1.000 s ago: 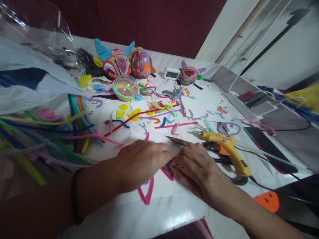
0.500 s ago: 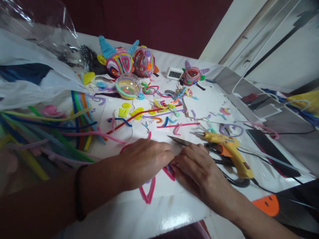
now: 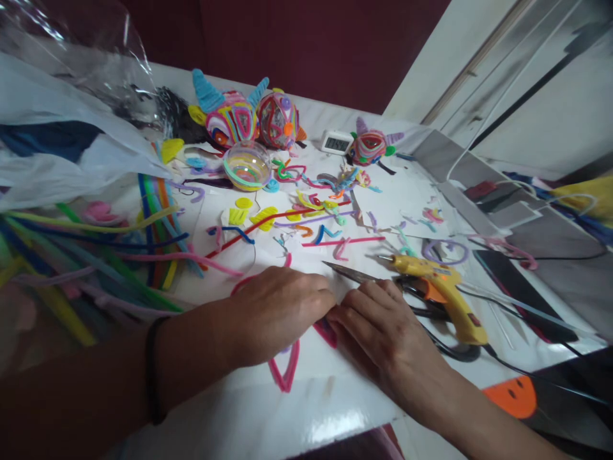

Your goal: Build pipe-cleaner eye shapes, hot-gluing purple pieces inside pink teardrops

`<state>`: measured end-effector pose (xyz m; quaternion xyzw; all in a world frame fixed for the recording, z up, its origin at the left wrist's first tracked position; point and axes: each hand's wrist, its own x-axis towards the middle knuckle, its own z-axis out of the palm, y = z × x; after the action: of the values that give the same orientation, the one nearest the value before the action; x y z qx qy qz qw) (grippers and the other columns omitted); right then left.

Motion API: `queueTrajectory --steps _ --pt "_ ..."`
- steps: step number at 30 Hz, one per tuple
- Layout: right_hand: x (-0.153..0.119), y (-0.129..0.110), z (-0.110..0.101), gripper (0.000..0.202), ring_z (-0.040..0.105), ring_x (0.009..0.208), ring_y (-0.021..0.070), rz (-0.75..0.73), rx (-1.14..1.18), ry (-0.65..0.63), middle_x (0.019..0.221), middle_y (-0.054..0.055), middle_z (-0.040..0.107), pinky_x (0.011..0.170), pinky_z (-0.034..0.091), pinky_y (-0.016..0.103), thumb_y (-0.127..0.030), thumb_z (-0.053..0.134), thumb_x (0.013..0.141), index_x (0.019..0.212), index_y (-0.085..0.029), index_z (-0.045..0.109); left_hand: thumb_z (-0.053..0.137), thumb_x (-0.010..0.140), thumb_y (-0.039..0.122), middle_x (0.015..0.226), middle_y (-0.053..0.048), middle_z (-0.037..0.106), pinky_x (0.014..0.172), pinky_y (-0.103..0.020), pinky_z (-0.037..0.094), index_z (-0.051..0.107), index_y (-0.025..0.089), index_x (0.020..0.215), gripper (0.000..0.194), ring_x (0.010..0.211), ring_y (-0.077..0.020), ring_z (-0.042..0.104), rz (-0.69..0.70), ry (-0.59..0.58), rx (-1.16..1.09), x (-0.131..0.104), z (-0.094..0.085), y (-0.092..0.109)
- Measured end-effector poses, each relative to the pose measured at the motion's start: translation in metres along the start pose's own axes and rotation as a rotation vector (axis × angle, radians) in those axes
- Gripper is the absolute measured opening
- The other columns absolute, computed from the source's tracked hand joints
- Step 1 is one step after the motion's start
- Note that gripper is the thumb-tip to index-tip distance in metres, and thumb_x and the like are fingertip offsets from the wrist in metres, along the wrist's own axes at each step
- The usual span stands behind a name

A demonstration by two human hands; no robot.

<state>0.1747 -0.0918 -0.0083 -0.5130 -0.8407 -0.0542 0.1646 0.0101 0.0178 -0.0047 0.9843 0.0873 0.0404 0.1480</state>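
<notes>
1. Near the front edge of the white table [image 3: 345, 409], your two hands meet over a small pink-and-purple piece [image 3: 325, 335], which lies between them, mostly covered.
2. Your right hand [image 3: 383, 326] has thumb and fingertips drawn together, pinching the piece at its side.
3. Your left hand [image 3: 275, 313] arches over it, fingers bunched close — its tips are hidden, so I cannot tell what they grip.
4. Below your left palm, a pink pointed loop [image 3: 286, 374] shows on the tabletop.
5. Just beyond your right knuckles lies a dark pointed blade [image 3: 347, 273]; the yellow glue gun [image 3: 445, 287] rests to their right.
6. Farther back — a clear bowl [image 3: 248, 169] and a white digital clock [image 3: 336, 142].
</notes>
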Motion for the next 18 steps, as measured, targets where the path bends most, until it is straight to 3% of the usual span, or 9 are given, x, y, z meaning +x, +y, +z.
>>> queueTrajectory --steps 12,18 --pt "-0.004 -0.004 -0.007 0.03 0.04 0.072 0.0184 0.018 0.038 -0.029 0.075 0.004 0.057 0.068 0.027 0.035 -0.013 0.038 0.099 0.084 -0.012 0.063 0.051 0.091 0.008 0.083 0.0 0.064 0.056 -0.029 0.038 0.061 0.018 0.085 0.015 0.071 -0.0176 0.059 -0.01 0.01 -0.026 -0.002 -0.003 0.002" --pt "-0.014 -0.001 -0.011 0.018 0.041 0.073 0.0179 0.052 0.078 0.011 0.08 0.006 0.059 0.068 0.027 0.035 -0.008 0.045 0.096 0.092 -0.012 0.062 0.052 0.09 0.006 0.089 0.0 0.064 0.058 -0.03 0.039 0.061 0.018 0.091 0.015 0.076 -0.0187 0.06 -0.009 -0.015 -0.004 -0.001 -0.003 0.002"
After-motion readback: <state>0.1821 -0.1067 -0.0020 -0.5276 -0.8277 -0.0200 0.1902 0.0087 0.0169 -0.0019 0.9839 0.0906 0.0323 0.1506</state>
